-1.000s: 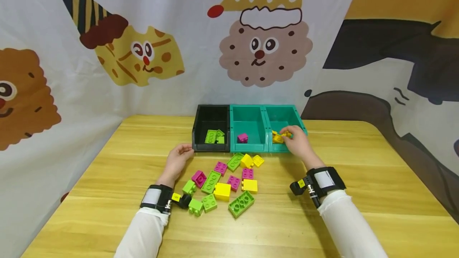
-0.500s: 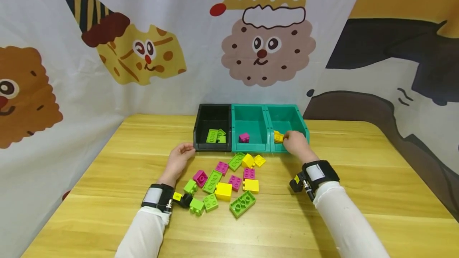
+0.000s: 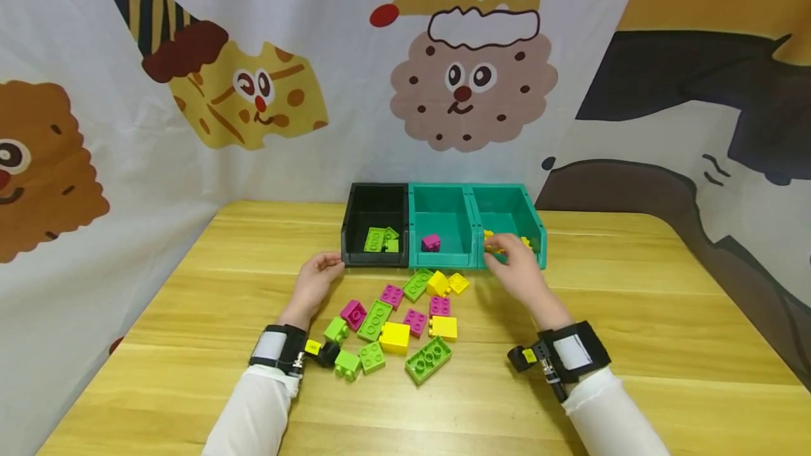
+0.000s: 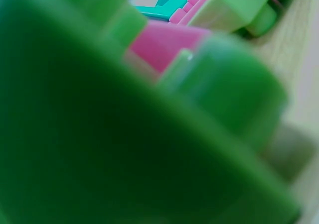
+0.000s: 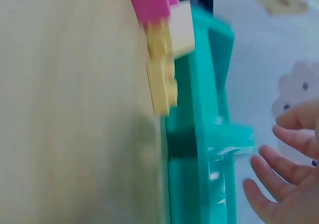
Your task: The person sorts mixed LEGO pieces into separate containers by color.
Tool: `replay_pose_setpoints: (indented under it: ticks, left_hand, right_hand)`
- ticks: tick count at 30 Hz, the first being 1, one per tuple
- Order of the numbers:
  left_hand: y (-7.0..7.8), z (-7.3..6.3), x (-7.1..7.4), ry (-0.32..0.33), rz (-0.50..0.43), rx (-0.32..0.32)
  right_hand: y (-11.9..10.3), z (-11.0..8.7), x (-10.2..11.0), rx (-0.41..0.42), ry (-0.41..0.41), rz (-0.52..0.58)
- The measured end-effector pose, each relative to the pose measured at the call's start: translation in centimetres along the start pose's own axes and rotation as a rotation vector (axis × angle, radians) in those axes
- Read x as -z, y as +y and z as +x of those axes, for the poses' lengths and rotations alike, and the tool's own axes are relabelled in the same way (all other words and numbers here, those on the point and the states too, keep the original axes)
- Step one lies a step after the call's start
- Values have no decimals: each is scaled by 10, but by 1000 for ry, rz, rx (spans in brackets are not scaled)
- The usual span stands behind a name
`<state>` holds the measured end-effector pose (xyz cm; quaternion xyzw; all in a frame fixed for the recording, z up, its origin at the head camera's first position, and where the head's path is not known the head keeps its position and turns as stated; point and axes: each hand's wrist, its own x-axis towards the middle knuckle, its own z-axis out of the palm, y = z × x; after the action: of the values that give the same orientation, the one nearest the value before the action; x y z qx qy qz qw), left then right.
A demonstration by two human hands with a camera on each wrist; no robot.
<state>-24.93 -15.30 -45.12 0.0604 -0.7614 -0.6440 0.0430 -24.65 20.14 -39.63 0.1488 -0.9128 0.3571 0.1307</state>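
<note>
My right hand [image 3: 521,274] is over the front wall of the right teal bin [image 3: 538,220], its fingers apart with nothing between them. Yellow bricks [image 3: 488,236] lie inside that bin, partly hidden by the hand. In the right wrist view the fingers [image 5: 271,176] are spread and slightly bent. At the front left corner of the black bin [image 3: 374,259], my left hand [image 3: 315,280] rests with its fingertips touching or very near it. The black bin holds several green bricks [image 3: 375,239]; in the middle teal bin [image 3: 440,259] is a magenta brick [image 3: 431,243].
Loose green [image 3: 429,360], yellow [image 3: 395,338] and magenta bricks [image 3: 415,323] are scattered on the wooden table [image 3: 481,407] in front of the bins. A green brick [image 4: 124,149] fills most of the left wrist view. Behind the table hangs a printed cloth [image 3: 355,118].
My right hand first reached down among the yellow bricks in the right bin. It has since drawn back toward the bin's front, its fingers opening. The left hand has stayed in place.
</note>
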Motion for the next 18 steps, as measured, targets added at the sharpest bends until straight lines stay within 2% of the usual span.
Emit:
replay_pose_setpoints:
  ticks: [3, 8, 12, 18]
  left_hand:
    - [0, 0, 0, -2, 8, -1]
    - [-1, 1, 0, 2, -3, -6]
    - [-1, 1, 1, 6, -1, -7]
    - [1, 0, 0, -5, 2, 11]
  right_hand:
    - [-9, -18, -8, 61, -63, 38]
    - [-26, -42, -17, 196, -192, 25]
    - [-42, -54, -21, 329, -308, -2]
    - [-60, -67, -29, 429, -452, -69]
